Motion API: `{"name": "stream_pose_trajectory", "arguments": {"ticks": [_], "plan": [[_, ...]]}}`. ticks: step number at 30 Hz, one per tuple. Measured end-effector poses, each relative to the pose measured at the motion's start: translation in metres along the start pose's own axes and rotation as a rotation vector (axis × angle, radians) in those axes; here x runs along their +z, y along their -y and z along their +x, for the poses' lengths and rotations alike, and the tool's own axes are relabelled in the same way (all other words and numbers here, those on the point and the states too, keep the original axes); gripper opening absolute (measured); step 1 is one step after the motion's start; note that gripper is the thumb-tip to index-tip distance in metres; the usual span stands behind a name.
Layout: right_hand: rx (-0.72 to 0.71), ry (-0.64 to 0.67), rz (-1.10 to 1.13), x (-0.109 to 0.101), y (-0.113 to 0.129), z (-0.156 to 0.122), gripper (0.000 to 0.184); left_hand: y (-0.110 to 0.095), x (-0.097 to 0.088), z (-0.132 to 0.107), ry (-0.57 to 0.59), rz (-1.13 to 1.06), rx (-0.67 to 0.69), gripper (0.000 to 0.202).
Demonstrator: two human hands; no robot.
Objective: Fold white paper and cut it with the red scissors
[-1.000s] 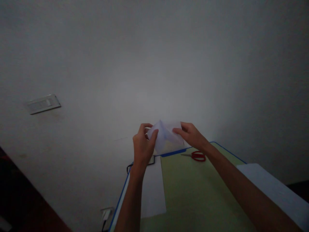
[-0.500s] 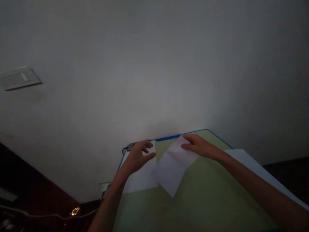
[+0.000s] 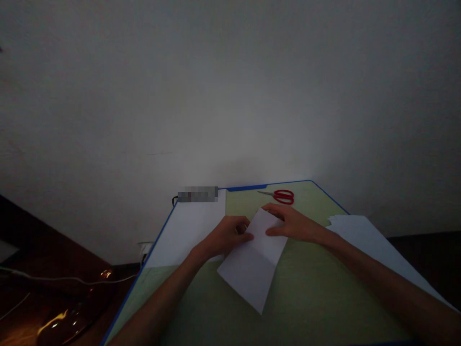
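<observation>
A sheet of white paper [image 3: 254,262], with a faint crease across it, is held at a slant above the green table top [image 3: 309,293]. My left hand [image 3: 234,234] pinches its left edge, thumb on the near face and fingers curled behind. At the upper right edge, my right hand [image 3: 288,222] grips the same sheet between thumb and fingers. The lower corner of the paper points toward me. Red-handled scissors [image 3: 284,196] lie just beyond my right hand, blades to the left.
White paper [image 3: 194,226] lies flat on the table's left side, with a blurred-out object [image 3: 198,194] at its far edge. More white sheets [image 3: 363,240] lie at the right edge. A wall [image 3: 230,96] stands behind the table. A white cable [image 3: 72,279] runs at the left.
My left hand has moved right and closed on the paper, which only my right hand held before. The sheet has turned, and the scissors have come into view as my head tilted down.
</observation>
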State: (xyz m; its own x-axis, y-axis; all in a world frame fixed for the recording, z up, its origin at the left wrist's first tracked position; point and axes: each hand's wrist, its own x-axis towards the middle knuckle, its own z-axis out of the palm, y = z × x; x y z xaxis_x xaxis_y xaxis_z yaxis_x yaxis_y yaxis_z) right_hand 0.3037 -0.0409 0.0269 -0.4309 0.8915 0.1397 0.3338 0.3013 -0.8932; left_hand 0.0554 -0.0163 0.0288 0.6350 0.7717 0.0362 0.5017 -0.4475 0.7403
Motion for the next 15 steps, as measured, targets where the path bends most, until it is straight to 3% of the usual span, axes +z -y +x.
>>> {"name": "stream_pose_trajectory", "arguments": {"ticks": [4,7,11,15], "plan": [[-0.023,-0.022,-0.284,0.006,-0.008,-0.004,0.037,0.006,0.012,-0.003,-0.041,0.120,0.073,0.004],[-0.155,0.005,-0.507,0.010,-0.015,-0.008,0.027,0.013,0.017,-0.005,-0.089,0.169,0.150,0.010],[-0.392,0.069,-0.706,0.012,-0.025,-0.018,0.048,0.023,0.021,-0.009,-0.106,0.191,0.204,0.015],[-0.483,0.031,-0.892,0.015,-0.028,-0.030,0.056,0.028,0.020,-0.010,-0.091,0.206,0.234,0.023]]}}
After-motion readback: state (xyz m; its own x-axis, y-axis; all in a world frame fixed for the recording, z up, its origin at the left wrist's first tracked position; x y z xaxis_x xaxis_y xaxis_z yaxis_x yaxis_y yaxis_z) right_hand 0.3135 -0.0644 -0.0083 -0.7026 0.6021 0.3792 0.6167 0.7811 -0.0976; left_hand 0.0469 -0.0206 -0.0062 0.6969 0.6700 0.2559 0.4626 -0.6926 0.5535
